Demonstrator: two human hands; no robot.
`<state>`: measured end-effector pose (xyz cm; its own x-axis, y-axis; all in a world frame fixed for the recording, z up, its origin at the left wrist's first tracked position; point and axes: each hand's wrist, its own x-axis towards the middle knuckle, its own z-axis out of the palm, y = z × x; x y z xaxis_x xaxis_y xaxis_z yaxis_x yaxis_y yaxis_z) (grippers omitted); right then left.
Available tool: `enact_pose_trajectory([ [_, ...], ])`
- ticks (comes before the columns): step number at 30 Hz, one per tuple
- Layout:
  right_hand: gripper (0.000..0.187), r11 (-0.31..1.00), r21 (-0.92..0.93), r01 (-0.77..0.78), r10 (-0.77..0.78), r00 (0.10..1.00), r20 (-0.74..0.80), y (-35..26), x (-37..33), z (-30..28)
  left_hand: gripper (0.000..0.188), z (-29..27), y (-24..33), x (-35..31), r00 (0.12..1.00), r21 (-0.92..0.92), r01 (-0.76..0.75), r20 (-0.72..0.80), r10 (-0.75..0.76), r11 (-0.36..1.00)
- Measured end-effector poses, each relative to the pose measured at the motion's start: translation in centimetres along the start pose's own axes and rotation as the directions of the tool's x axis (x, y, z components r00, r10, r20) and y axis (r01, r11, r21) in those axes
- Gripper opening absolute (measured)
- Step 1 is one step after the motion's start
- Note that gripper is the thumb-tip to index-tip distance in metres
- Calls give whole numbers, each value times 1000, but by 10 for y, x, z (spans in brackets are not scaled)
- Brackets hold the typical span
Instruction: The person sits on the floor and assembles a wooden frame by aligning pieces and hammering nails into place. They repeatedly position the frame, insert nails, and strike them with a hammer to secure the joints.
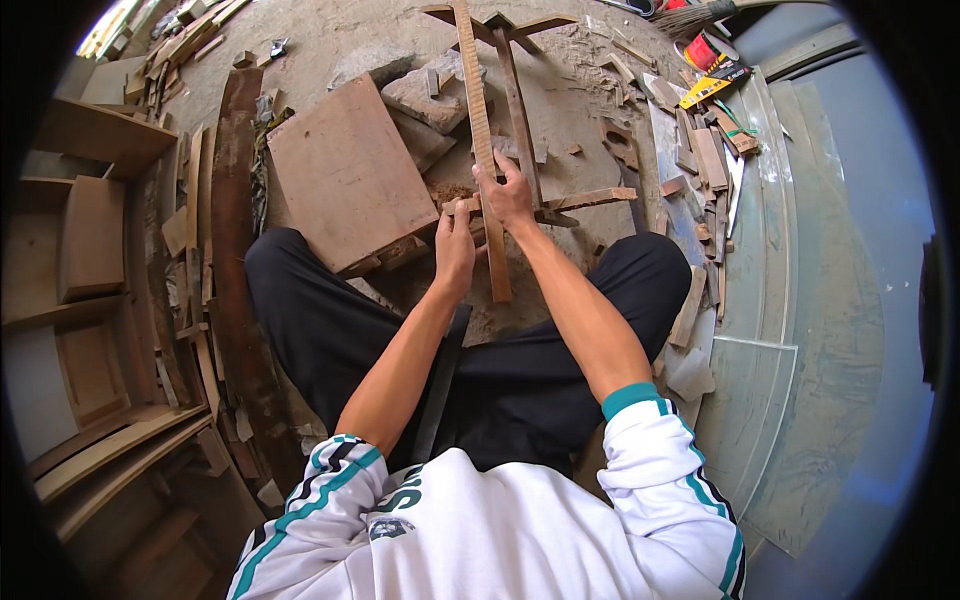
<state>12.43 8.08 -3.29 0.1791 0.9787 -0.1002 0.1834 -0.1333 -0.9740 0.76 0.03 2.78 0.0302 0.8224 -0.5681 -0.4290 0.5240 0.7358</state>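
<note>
My right hand (pixel 510 197) is closed around a long, light wooden strip (pixel 472 90), which runs away from me between my knees. Just to its left, the fingers of my left hand (pixel 455 252) pinch the end of a short wooden piece (pixel 460 206) that meets the strip; whether the two are joined I cannot tell. Behind my right hand a dark wooden frame (pixel 515 110) with crosspieces lies on the ground. One light crosspiece (pixel 600 198) sticks out to the right of my wrist. Beside my left hand is a wooden box or block with a broad flat top (pixel 350 170).
Stone slabs (pixel 428 98) lie beyond the box. Wood offcuts (pixel 705 160) and a yellow-sleeved handsaw (pixel 715 82) are at right, next to glass sheets (pixel 830 330). Wooden shelving (pixel 95 310) and long boards (pixel 235 200) stand at left. A dark flat bar (pixel 440 385) rests against my leg.
</note>
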Motion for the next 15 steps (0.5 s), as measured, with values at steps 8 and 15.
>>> enact_pose_trajectory([
  [8,66,999,-11,34,-34,999,-3,-7,-3,2,30,-6,-7,10,997,225,-61,-40,72,972],
  [15,66,1000,-2,31,-31,999,13,-5,0,0,28,-3,-3,9,996,244,-71,-41,84,967],
])
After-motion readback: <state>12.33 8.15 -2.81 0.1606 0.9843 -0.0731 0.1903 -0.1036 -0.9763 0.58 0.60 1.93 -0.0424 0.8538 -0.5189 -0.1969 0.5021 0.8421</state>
